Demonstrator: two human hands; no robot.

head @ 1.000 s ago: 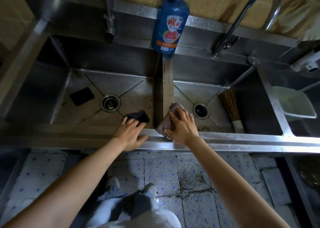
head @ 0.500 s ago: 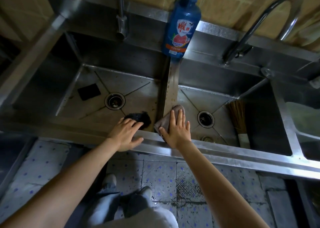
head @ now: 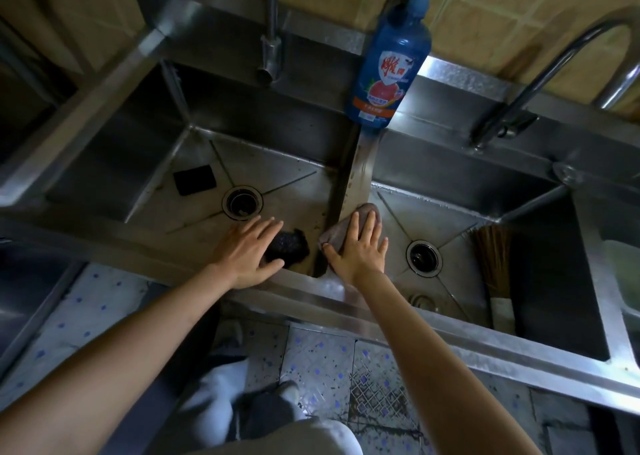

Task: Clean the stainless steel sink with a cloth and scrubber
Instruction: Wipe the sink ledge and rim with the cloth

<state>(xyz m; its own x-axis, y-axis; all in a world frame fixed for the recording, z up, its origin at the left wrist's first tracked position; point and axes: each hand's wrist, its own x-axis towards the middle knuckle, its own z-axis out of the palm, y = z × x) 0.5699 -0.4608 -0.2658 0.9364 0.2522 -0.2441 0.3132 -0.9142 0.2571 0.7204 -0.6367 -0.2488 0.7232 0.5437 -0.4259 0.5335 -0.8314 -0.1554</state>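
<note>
Bare forearms, no sleeves; light grey trousers (head: 221, 416) and dark shoes (head: 273, 416)

wall (head: 512, 14): tan tiles | floor (head: 322, 361): blue-dotted tiles | light: dim

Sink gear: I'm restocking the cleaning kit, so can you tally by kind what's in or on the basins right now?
Cloths: 1, the brownish cloth under the right hand
Scrubbers: 2, the dark scrubber under the left hand, and the flat black pad
Brushes: 1, the straw brush
Detergent bottles: 1, the blue bottle
Total: 5
</note>
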